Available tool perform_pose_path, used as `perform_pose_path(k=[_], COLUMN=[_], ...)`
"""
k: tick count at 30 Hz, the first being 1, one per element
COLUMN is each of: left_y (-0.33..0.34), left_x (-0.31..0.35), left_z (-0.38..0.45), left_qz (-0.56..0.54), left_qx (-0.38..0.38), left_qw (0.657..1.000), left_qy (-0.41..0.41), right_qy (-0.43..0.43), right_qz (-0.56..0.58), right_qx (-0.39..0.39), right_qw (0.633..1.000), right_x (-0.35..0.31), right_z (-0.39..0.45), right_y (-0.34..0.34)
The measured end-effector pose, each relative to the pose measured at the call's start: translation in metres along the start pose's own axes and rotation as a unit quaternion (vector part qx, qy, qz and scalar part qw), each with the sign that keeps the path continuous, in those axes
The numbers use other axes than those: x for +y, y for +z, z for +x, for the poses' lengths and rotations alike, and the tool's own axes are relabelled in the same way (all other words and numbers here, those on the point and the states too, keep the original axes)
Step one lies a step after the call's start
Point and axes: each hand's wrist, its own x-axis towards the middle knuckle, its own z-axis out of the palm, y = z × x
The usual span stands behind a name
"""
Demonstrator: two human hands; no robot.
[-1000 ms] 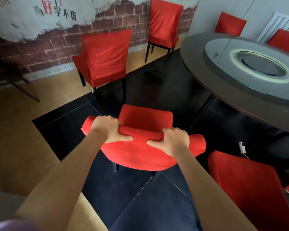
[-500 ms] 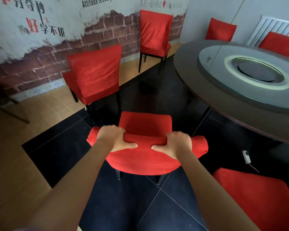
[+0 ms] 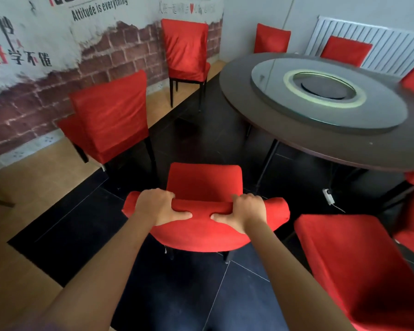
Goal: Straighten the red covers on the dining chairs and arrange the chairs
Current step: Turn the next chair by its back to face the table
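Head view, centre of the frame: a dining chair with a bright red fabric cover (image 3: 204, 185) stands on the dark tiled floor (image 3: 77, 223), its back towards the camera and its seat facing the upper part of the frame. The left hand (image 3: 158, 207) grips the top of the backrest left of centre, fingers curled over the far side and thumb lying along the near face of the cloth. The right hand (image 3: 245, 212) grips the same top edge right of centre in a mirrored hold, thumb pointing inward toward the other thumb. The two thumbs are near each other but apart, and the cloth bunches slightly between the hands.

At lower right, just beside this chair, a second red-covered chair (image 3: 354, 266) shows its back. At middle left a third red-covered chair (image 3: 110, 115) stands near the brick-patterned wall (image 3: 26, 101), and a fourth red chair (image 3: 185, 51) stands further along that wall at upper centre. A large round dark table (image 3: 296, 142) fills the upper right, carrying a round glass turntable (image 3: 328, 96). Behind the table two more red chair backs (image 3: 271, 39) show near a white ribbed radiator (image 3: 373, 41). A white power plug (image 3: 328, 198) lies on the floor under the table edge.
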Motion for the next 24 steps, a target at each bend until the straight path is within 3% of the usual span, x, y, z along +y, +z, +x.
perform_pose_path(k=[14, 24], left_y=[0.001, -0.008], left_x=[-0.054, -0.043], left_z=[-0.006, 0.025], left_qz=[0.029, 0.048], left_qx=[0.014, 0.004], left_qw=[0.989, 0.98], left_qy=[0.147, 0.196], right_qy=[0.161, 0.183], right_qz=[0.014, -0.018], right_qx=[0.009, 0.03], right_qw=[0.987, 0.983], right_x=[-0.091, -0.075], right_z=[-0.073, -0.063], right_y=[0.0, 0.003])
